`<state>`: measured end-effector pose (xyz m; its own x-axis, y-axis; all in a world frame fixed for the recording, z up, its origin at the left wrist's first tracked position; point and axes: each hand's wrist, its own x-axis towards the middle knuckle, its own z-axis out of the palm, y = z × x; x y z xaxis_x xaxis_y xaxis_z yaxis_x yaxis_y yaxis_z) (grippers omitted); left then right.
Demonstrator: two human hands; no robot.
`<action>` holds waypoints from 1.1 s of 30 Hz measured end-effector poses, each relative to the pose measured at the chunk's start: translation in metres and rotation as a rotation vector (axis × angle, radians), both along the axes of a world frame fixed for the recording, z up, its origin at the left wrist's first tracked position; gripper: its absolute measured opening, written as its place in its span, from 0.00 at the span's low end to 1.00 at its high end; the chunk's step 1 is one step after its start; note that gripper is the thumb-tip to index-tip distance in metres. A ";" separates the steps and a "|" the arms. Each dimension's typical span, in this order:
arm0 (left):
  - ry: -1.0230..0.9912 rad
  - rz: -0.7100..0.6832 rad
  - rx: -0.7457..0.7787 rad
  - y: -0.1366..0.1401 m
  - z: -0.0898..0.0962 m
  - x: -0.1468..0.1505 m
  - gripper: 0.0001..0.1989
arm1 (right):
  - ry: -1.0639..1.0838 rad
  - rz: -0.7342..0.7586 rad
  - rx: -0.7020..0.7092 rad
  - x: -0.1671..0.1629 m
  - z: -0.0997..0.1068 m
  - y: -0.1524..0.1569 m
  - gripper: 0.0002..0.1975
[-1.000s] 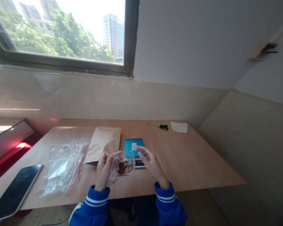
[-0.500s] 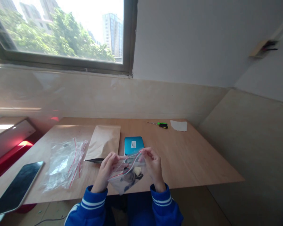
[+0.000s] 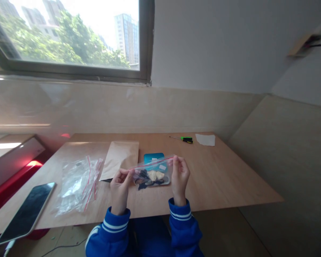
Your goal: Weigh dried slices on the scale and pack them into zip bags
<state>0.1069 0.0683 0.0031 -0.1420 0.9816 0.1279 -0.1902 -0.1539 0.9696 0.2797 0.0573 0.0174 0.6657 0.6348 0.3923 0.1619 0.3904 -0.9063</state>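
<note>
A clear zip bag with a red seal line hangs stretched between my two hands. Inside it lie pale, wedge-like pieces and dark bits whose kind I cannot make out. My left hand pinches the bag's upper left corner. At the upper right corner, my right hand pinches it between thumb and fingers. Behind the bag sits a blue tin-like case with a white label, partly seen through the plastic. To the left of it lies a brown paper bag, close beyond my left hand.
Several clear zip bags lie piled on the left of the wooden table. A tablet-like device with a white cable overhangs the front left edge. Screwdrivers and a white paper scrap lie at the back right.
Both hands have raised the zip bag and pulled its top edge straight; it was slack and tilted before. Its contents now show more plainly. The view has shifted slightly.
</note>
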 end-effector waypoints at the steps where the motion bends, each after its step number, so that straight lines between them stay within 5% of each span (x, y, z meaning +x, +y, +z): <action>1: -0.006 0.008 0.007 0.002 0.000 0.000 0.17 | -0.007 -0.016 0.006 0.000 0.000 0.000 0.17; 10: 0.000 0.044 0.080 0.009 0.007 0.007 0.15 | 0.060 -0.146 0.033 -0.009 -0.008 -0.005 0.18; 19: 0.034 0.082 0.088 0.013 -0.003 0.028 0.13 | 0.018 -0.041 0.008 0.010 -0.027 -0.009 0.18; 28: 0.139 0.028 0.117 0.019 0.000 0.053 0.17 | 0.013 -0.151 -0.074 0.030 -0.034 -0.017 0.20; 33: 0.180 0.131 0.147 0.026 -0.005 0.049 0.20 | -0.005 -0.138 -0.076 0.018 -0.034 -0.002 0.20</action>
